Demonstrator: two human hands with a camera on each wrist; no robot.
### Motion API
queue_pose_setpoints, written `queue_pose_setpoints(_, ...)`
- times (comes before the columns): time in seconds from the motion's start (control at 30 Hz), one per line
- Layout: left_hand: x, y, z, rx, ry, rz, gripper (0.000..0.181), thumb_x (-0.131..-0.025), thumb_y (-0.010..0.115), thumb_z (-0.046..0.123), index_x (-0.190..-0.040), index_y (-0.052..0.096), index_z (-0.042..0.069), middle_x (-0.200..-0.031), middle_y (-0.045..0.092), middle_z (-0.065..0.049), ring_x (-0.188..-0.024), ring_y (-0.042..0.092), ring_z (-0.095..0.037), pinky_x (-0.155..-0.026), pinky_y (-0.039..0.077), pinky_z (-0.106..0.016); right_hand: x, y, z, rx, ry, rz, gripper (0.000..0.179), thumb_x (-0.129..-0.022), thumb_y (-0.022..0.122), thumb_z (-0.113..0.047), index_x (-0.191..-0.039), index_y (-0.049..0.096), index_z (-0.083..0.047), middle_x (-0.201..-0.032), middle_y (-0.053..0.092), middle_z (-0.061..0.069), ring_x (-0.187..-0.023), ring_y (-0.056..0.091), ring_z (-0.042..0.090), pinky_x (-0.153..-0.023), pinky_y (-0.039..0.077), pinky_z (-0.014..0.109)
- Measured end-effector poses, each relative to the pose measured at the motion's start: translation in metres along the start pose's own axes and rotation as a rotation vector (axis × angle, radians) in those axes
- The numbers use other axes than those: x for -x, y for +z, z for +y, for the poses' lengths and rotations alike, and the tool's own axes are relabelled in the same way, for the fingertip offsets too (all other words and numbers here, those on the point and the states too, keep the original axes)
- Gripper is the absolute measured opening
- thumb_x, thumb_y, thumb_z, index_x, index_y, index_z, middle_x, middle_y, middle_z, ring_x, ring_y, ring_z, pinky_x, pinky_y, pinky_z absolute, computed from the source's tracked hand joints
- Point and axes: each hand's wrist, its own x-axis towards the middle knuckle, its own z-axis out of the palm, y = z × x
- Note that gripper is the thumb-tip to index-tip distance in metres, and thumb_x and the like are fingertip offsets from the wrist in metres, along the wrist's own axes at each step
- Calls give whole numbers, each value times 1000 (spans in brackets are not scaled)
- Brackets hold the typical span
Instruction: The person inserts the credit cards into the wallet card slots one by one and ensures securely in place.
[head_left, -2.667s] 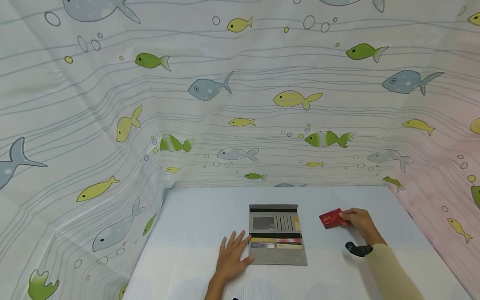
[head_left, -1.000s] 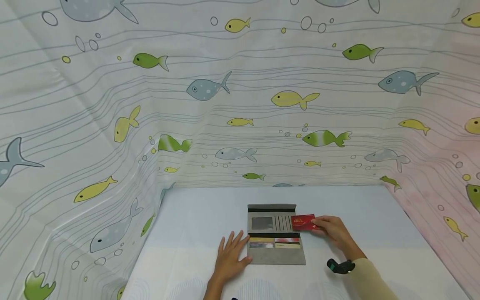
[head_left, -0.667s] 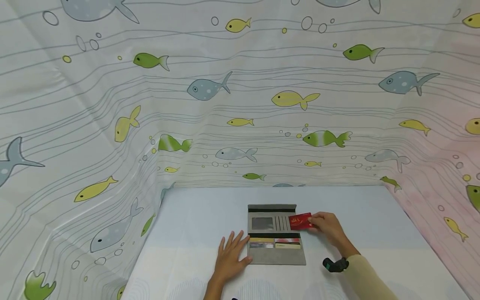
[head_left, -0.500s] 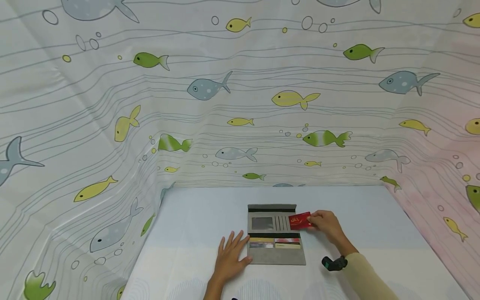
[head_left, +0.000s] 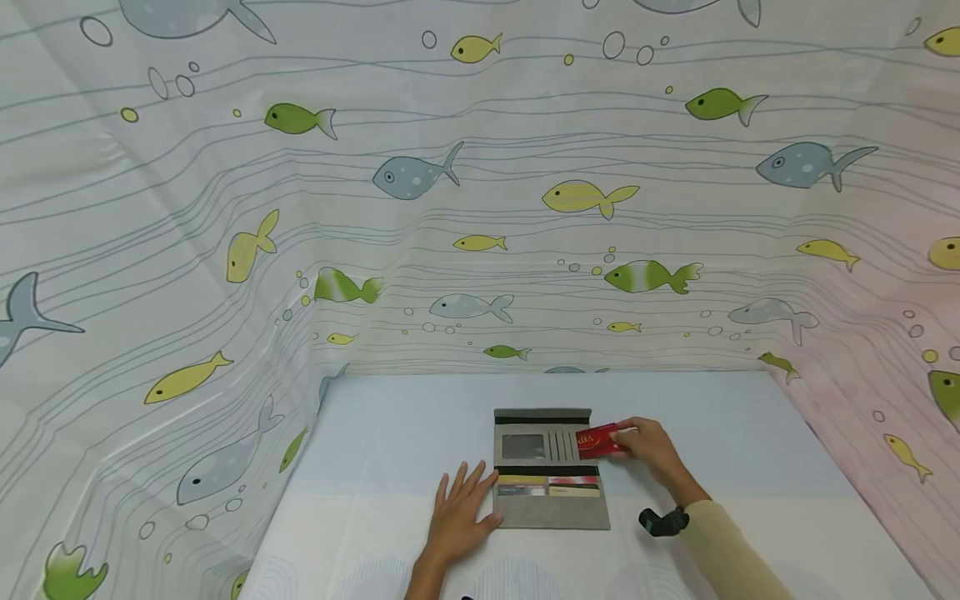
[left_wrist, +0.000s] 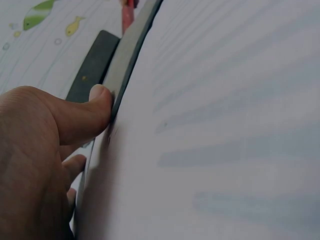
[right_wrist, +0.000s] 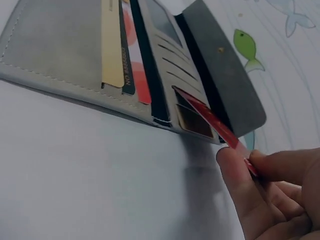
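A grey wallet lies unfolded on the table, with several cards in its lower pockets and a row of slots in its upper panel. Between thumb and fingers, my right hand pinches a red VIP card. In the right wrist view the far edge of the red card sits at one of the slots, and the card slants up out of it. My left hand rests with spread fingers at the wallet's left edge. The left wrist view shows the thumb touching that edge.
A white table bears the wallet. Fish-patterned sheeting rises behind it and at both sides. A dark band with a small device sits on the right wrist.
The right hand has carried the red card leftward from beside the wallet to its upper slots. Over the last half second it barely shifts. The left hand stays in place.
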Motion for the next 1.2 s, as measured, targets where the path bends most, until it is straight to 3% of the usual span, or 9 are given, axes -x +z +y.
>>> queue_pose_setpoints(0.37,0,-1,2,3,12,26,61,-89,65,48,-142,55,19,-152,50,-11,-144,38,-45,-114,20,-69,9,19,-3,98,-29,70,21,-92,67,-12,-105,67,5,-91,69,13,-74,61,16,-61,52,25)
queue_pose_setpoints(0.57,0,-1,1,-3,-4,-8,62,-90,64,47,-145,53,20,-155,47,-9,-146,35,-43,-116,18,-68,10,30,-2,80,-28,78,25,-91,70,-13,-107,66,5,-89,69,13,-73,61,16,-60,52,23)
queue_pose_setpoints(0.9,0,-2,0,2,-6,6,62,-89,66,46,-144,54,20,-154,48,-9,-146,36,-43,-116,19,-68,9,42,-6,100,-37,97,25,-89,72,-13,-105,64,5,-85,68,12,-71,60,17,-59,51,24)
queue_pose_setpoints(1.03,0,-1,0,11,-7,4,62,-89,65,46,-144,54,20,-155,47,-9,-146,35,-43,-116,19,-69,7,45,-7,116,-64,108,22,-89,72,-14,-102,66,3,-80,67,10,-69,58,16,-57,47,25)
queue_pose_setpoints(1.2,0,-2,0,19,-8,-6,62,-90,65,47,-145,53,22,-156,46,-7,-148,33,-42,-116,18,-68,8,52,-3,197,-153,140,23,-90,72,-17,-103,71,1,-84,68,8,-76,57,18,-61,44,25)
